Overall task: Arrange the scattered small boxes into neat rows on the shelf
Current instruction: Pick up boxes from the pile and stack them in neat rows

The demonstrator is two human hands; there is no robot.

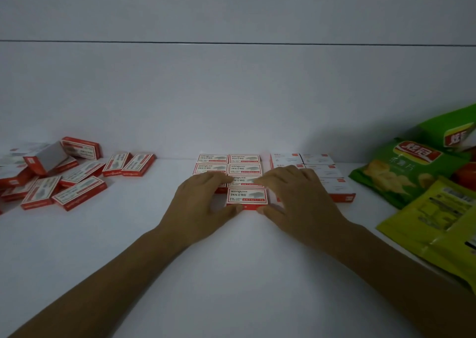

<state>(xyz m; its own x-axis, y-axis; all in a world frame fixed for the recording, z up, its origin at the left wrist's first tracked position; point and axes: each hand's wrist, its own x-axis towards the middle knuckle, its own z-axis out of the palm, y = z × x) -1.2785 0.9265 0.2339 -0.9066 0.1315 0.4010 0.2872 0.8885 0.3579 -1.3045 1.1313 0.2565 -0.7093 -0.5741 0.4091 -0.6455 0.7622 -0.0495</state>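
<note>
Squaring the near box (246,198) into the middle rows (229,166) on the shelf (231,265), I grip it with left hand (203,199) and right hand (296,196); the scattered pile (64,175) at left is not yet sorted.

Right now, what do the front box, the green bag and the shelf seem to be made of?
Front box: thin printed cardboard, it seems; matt red and white, crisp folded edges.
Green bag: probably plastic film; glossy, creased, crinkled at the seams.
Shelf: smooth white with a faint sheen; laminate or painted board, cannot tell which.
</note>
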